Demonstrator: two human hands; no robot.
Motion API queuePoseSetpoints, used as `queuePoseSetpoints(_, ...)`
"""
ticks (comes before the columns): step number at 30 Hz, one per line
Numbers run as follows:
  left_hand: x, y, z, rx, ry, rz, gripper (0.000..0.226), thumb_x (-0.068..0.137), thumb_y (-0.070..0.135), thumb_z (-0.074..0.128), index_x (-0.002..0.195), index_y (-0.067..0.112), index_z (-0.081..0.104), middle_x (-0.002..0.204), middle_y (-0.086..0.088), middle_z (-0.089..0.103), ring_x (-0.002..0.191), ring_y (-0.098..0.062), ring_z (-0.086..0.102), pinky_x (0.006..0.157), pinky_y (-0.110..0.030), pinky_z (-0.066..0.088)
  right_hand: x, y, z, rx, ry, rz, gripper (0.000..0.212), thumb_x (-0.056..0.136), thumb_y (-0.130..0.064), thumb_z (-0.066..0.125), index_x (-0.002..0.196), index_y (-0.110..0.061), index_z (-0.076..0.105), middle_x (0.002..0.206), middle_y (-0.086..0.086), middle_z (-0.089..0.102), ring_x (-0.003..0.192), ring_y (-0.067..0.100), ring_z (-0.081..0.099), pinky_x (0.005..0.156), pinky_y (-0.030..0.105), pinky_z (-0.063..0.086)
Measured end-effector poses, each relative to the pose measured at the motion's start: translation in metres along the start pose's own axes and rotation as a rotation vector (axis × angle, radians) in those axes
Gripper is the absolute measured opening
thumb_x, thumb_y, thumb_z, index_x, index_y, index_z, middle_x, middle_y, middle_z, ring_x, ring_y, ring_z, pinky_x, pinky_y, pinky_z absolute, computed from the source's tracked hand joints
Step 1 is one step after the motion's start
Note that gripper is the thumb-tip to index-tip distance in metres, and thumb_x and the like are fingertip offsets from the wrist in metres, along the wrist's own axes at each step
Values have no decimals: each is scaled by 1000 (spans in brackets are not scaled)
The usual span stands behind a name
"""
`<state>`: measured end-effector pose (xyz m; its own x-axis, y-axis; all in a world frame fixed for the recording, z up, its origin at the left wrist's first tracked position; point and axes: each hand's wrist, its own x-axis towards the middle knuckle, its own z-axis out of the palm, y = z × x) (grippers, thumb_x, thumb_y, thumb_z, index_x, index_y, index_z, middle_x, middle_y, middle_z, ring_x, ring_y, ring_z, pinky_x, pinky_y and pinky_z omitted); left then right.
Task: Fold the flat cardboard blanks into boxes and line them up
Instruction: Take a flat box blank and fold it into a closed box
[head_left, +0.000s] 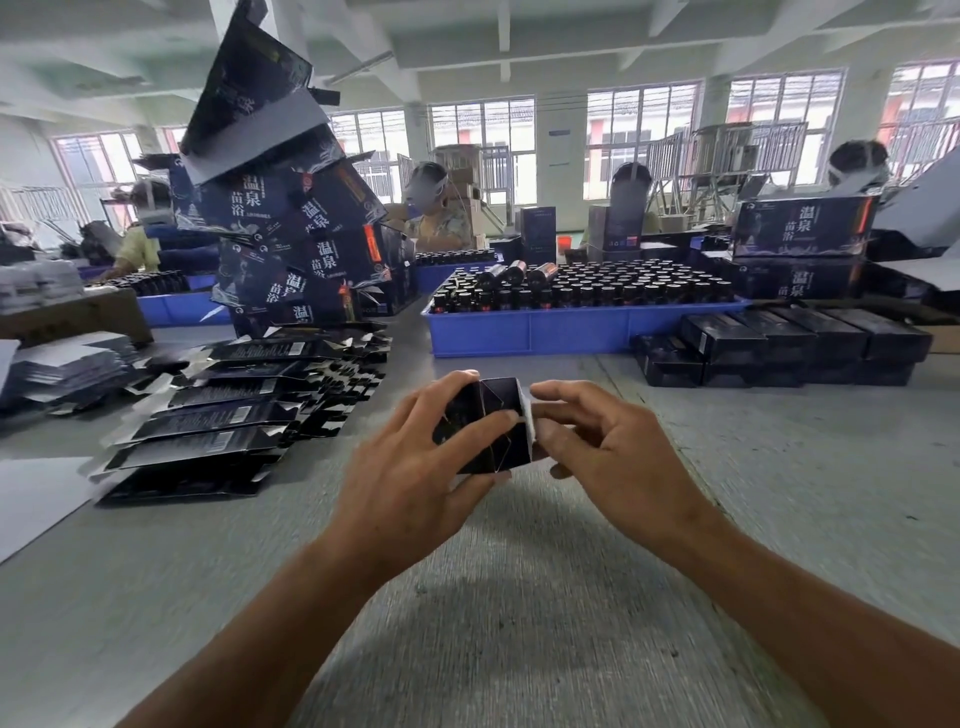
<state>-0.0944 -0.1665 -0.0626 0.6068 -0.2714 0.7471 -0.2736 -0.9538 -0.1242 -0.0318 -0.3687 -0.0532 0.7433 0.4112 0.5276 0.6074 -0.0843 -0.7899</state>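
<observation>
At frame centre, the left hand (410, 457) grips a small dark cardboard box (485, 423) while the right hand (608, 447) pinches its pale right flap above the grey table (493, 597).

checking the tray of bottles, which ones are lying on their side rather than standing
The three copper-capped bottles resting across the tops of the others at the back left of the blue tray; every other bottle stands upright.

A packaging workshop on a factory floor is shown. Long grey work tables (519, 597) are loaded with fanned stacks of flat cardboard blanks (218, 415), rows of finished dark boxes (789, 343) and a leaning tower of printed cartons (291, 223). Small dark bottles are packed in a blue plastic tray (571, 332). Other seated workers (434, 208) are seen at the tables, under bare concrete beams and large barred windows (641, 140).
</observation>
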Motion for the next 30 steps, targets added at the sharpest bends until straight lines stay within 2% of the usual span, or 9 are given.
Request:
queuePoseSetpoints(4,0,9,0,-103,26,-67,74,83,51,68,146,24,40,143,-4,48,122,-22,55,85,-30,51,1,3,-1,7,13,46,32,90,-26,73,121,-28,66,103,-16,74,90,0,71,72,19,58)
queuePoseSetpoints(7,2,17,0,-140,25,-143,89,77,52,70,151,18,33,142,0,48,118,-16,53,84,-23,45,1,3,-2,33,-5,67,26,88,-23,74,115,-24,72,94,-18,75,86,-1,71,69,12,54)
queuePoseSetpoints(12,3,23,1,-179,19,-182,89,75,49,76,148,13,38,142,-2,49,119,-17,54,88,-24,45,1,0,-2,42,0,71,14,88,-27,74,101,-32,73,89,-20,75,81,3,71,67,15,56)
queuePoseSetpoints(16,3,25,3,-194,-13,-197,88,74,40,85,146,13,43,143,-1,51,124,-17,53,92,-24,43,0,-1,0,35,32,50,16,86,-21,76,93,-36,72,85,-23,74,76,-3,70,64,8,50)
queuePoseSetpoints(20,4,27,3,-209,-37,-196,84,76,38,84,145,13,44,141,0,55,127,-17,52,99,-24,40,0,1,2,18,68,56,11,84,-23,78,94,-28,76,80,-19,75,69,-5,68,61,7,48)
queuePoseSetpoints(22,4,28,2,-210,-42,-196,83,76,39,84,144,12,45,140,-1,56,126,-18,53,98,-26,42,0,1,3,-8,89,64,11,84,-23,78,96,-23,77,80,-15,76,73,-3,70,64,11,51)
queuePoseSetpoints(26,4,30,2,-213,-39,-188,83,76,40,84,144,14,45,139,1,56,125,-17,54,95,-26,46,-3,0,6,-132,137,44,10,86,-24,76,96,-25,76,83,-13,75,80,-1,70,74,18,57)
queuePoseSetpoints(30,4,29,1,-228,-27,-201,83,76,41,83,144,13,46,139,0,56,125,-18,53,96,-25,42,-1,-1,3,-79,74,44,10,87,-26,76,97,-27,74,84,-15,75,80,-3,70,71,15,56)
